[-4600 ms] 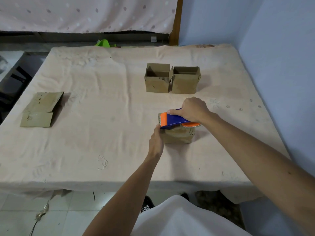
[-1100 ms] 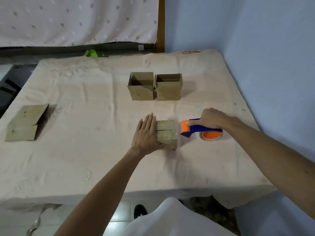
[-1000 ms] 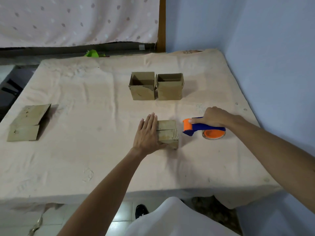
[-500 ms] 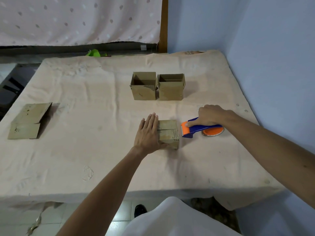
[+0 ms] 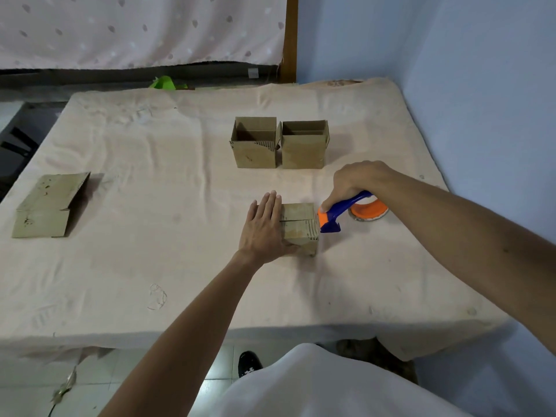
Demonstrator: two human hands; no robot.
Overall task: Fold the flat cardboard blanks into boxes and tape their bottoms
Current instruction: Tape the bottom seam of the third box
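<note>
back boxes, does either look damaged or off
Yes. The left box has its front facing peeled at the top right corner, baring the ribbed core. The right box looks whole. Both stand upright, side by side.

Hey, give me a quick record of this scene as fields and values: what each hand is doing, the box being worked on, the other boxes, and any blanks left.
left: left hand lies flat, fingers straight, on top of the closed box
right: right hand grips the tape dispenser, orange end at the box's right edge
box in work: flaps shut, seam across its top; tape cannot be told
done: two open boxes, upright, side by side, farther back
left to fold: one flat blank near the left edge of the table
</note>
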